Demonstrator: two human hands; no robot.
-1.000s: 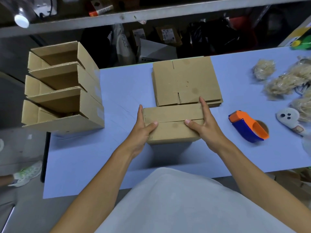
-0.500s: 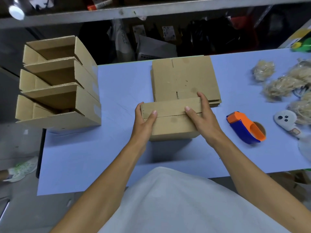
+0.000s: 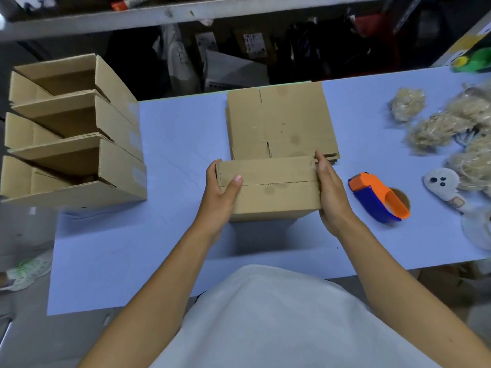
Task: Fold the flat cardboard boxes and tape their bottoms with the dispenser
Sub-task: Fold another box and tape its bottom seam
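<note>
Centre frame: folded box (image 3: 268, 189) on the table (image 3: 170, 144), bottom flaps up, seam untaped. Left hand (image 3: 219, 197) grips its left end, thumb on the seam; right hand (image 3: 332, 197) clasps the right end. Advise pinning flaps flush one-handed before reaching for the dispenser (image 3: 378, 199) at right.

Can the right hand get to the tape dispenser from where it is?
Probably yes: the dispenser lies on bare table just right of the right hand, nothing between. But that hand would first have to release the box.
</note>
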